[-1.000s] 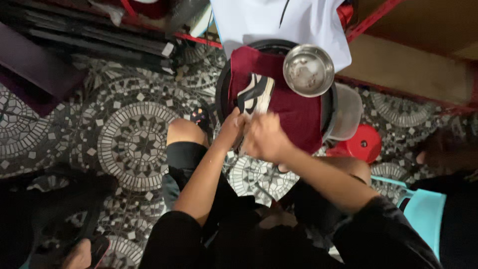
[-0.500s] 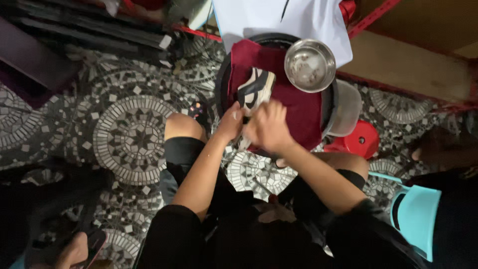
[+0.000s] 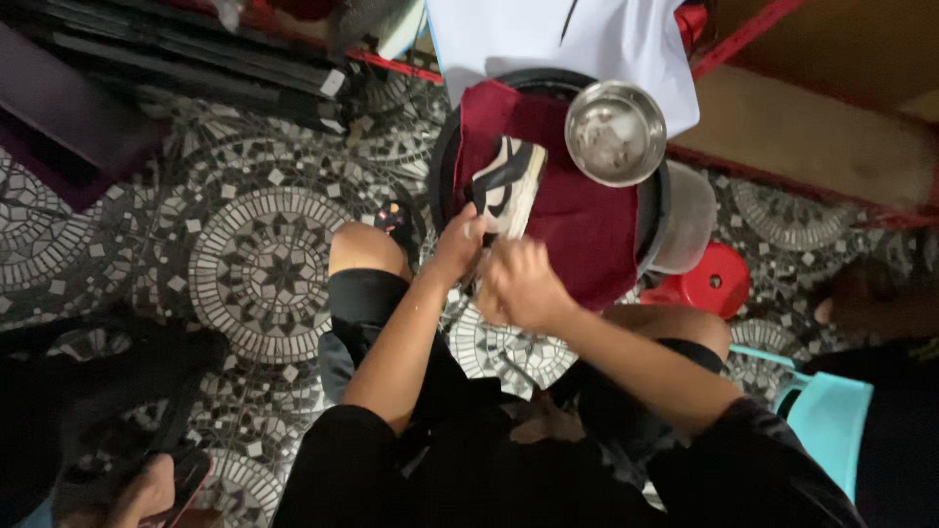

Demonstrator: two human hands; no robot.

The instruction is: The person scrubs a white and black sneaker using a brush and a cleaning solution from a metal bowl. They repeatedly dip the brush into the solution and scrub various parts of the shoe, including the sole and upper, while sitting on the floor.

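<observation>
Sneaker [image 3: 507, 186]: black-and-white, on maroon cloth [image 3: 577, 220], near its left edge.
Left hand [image 3: 458, 244]: pinching sneaker's heel.
Right hand [image 3: 523, 284]: curled; grip unclear.
Steel bowl [image 3: 615, 133]: cloth's far right corner.

We see a black-and-white sneaker [image 3: 507, 186] lying sole-down on a dark red cloth [image 3: 577, 220], its toe pointing away from us and its heel end toward our hands. The upper is white with black panels and a black curved stripe along the side. The heel is hidden behind the fingers, and something thin, perhaps a lace, seems to run from it.
</observation>
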